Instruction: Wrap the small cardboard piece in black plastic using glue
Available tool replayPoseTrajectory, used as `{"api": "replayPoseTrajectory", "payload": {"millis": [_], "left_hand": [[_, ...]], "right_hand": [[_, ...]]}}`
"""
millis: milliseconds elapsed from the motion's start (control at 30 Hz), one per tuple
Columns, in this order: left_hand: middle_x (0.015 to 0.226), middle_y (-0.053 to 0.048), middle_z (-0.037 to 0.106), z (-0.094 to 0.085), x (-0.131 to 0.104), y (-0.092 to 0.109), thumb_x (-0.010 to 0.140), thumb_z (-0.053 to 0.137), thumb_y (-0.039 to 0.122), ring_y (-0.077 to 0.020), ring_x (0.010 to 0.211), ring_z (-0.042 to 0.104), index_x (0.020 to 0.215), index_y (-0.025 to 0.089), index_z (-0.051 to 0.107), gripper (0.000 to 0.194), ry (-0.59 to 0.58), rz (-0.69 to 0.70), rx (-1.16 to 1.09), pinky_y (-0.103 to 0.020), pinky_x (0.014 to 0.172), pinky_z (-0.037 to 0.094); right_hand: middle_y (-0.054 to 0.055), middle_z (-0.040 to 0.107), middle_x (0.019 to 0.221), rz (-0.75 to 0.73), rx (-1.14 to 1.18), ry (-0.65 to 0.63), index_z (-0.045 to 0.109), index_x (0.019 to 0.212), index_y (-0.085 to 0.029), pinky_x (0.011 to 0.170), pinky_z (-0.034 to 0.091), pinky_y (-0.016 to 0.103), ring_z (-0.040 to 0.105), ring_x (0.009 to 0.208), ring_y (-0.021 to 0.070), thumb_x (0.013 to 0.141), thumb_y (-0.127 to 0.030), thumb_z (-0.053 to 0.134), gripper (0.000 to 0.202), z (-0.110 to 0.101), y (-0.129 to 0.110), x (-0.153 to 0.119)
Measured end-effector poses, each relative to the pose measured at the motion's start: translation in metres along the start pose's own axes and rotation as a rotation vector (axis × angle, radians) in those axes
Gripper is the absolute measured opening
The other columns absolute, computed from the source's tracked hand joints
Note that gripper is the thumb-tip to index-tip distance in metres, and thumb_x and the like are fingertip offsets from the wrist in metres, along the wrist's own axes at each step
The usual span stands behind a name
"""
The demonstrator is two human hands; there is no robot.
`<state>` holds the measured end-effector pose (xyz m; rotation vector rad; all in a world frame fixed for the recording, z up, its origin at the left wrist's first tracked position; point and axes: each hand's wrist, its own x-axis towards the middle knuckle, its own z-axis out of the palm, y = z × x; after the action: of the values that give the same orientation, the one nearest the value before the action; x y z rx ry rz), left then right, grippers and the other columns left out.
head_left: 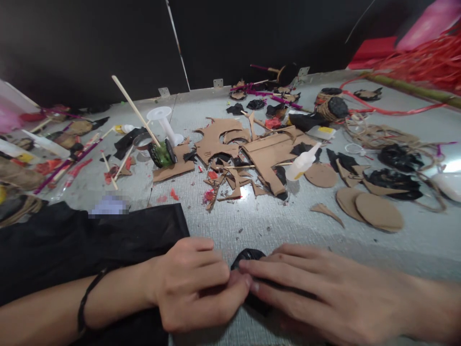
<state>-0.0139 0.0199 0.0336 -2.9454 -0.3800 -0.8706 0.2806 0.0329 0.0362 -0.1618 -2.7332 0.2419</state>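
on the near side of the cardboard scraps [218, 137], the black bundle [248, 253] looks light, soft and slippery; best held by its rim. left hand [196, 286] curled, thumb against it, pinch unclear; right hand [320, 283] stretched over it, thumb hidden.

No words or numbers can be read. The cut brown cardboard [212, 137] has a tiny dark mark, too blurry to read. A yellow label [326, 129] near the back is too small to read as well.
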Motion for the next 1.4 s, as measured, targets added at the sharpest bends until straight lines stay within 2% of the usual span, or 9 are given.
{"api": "replayPoseTrajectory", "payload": {"millis": [133,267,433,567,733,867,1033,1233,1400], "left_hand": [[0.061,0.008,0.055,0.002,-0.001,0.004,0.1,0.07,0.007,-0.0105,0.051,0.055,0.088,0.02,0.071,0.018,-0.012,-0.046,0.005,-0.03,0.049,0.047],[0.063,0.006,0.058,0.001,-0.001,0.002,0.101,0.062,0.004,-0.0112,0.053,0.056,0.097,0.015,0.077,0.019,-0.03,0.002,-0.005,-0.03,0.055,0.053],[0.063,0.005,0.055,0.005,0.001,-0.003,0.098,0.063,0.002,-0.0122,0.05,0.053,0.091,0.014,0.077,0.019,0.031,0.044,-0.028,-0.032,0.047,0.043],[0.061,0.005,0.055,0.005,0.004,-0.004,0.099,0.06,0.001,-0.0127,0.05,0.052,0.091,0.012,0.077,0.022,0.031,0.051,-0.054,-0.033,0.045,0.038],[0.064,0.003,0.059,0.0,0.003,-0.002,0.102,0.056,0.003,-0.0139,0.053,0.057,0.095,0.011,0.078,0.025,-0.022,0.044,-0.056,-0.032,0.048,0.046],[0.064,0.004,0.06,0.0,0.002,-0.001,0.099,0.061,0.002,-0.0136,0.053,0.059,0.093,0.013,0.077,0.021,-0.043,0.027,-0.031,-0.031,0.051,0.053],[0.061,0.004,0.057,0.004,0.002,-0.004,0.1,0.06,0.001,-0.013,0.049,0.055,0.091,0.012,0.078,0.022,0.0,0.048,-0.026,-0.032,0.044,0.044],[0.062,0.004,0.062,-0.005,0.001,-0.001,0.107,0.059,0.004,-0.0115,0.053,0.062,0.094,0.011,0.079,0.024,-0.063,0.027,-0.011,-0.03,0.06,0.063],[0.066,0.004,0.069,-0.014,-0.002,0.0,0.109,0.054,0.0,-0.0114,0.057,0.067,0.1,0.013,0.077,0.028,-0.089,-0.043,-0.026,-0.033,0.07,0.069]], "right_hand": [[0.018,0.084,0.132,-0.004,0.015,0.02,0.075,0.134,-0.007,0.098,0.066,0.033,0.081,0.116,0.0214,0.121,-0.023,0.042,0.039,0.002,-0.002,0.001],[0.018,0.084,0.131,0.004,0.022,0.031,0.073,0.136,-0.005,0.097,0.066,0.032,0.08,0.116,0.0214,0.121,-0.028,0.045,0.04,0.003,-0.004,0.002],[0.02,0.081,0.137,0.008,0.054,-0.011,0.071,0.141,-0.005,0.098,0.067,0.034,0.079,0.118,0.0236,0.117,-0.035,0.057,0.041,0.004,-0.003,0.0],[0.02,0.081,0.137,0.003,0.059,0.001,0.072,0.14,-0.005,0.097,0.067,0.034,0.08,0.116,0.0233,0.118,-0.034,0.053,0.041,0.004,-0.002,-0.001],[0.02,0.079,0.142,0.015,0.051,-0.01,0.074,0.139,-0.007,0.097,0.066,0.034,0.08,0.113,0.023,0.119,-0.035,0.052,0.041,0.003,-0.002,-0.001],[0.02,0.078,0.144,0.031,0.054,-0.018,0.075,0.138,-0.009,0.094,0.067,0.034,0.081,0.109,0.0233,0.117,-0.037,0.056,0.04,0.001,-0.002,-0.003],[0.021,0.079,0.143,0.041,0.047,-0.032,0.075,0.136,-0.011,0.093,0.068,0.035,0.083,0.107,0.0239,0.119,-0.038,0.051,0.04,-0.002,-0.001,-0.004],[0.022,0.078,0.143,0.031,0.061,-0.025,0.073,0.137,-0.01,0.095,0.07,0.035,0.084,0.113,0.0243,0.122,-0.036,0.043,0.043,-0.005,0.001,-0.005],[0.027,0.069,0.155,0.08,0.196,-0.007,0.068,0.146,-0.008,0.109,0.065,0.038,0.08,0.127,0.0271,0.118,-0.039,0.053,0.044,-0.005,0.003,-0.012]]}}
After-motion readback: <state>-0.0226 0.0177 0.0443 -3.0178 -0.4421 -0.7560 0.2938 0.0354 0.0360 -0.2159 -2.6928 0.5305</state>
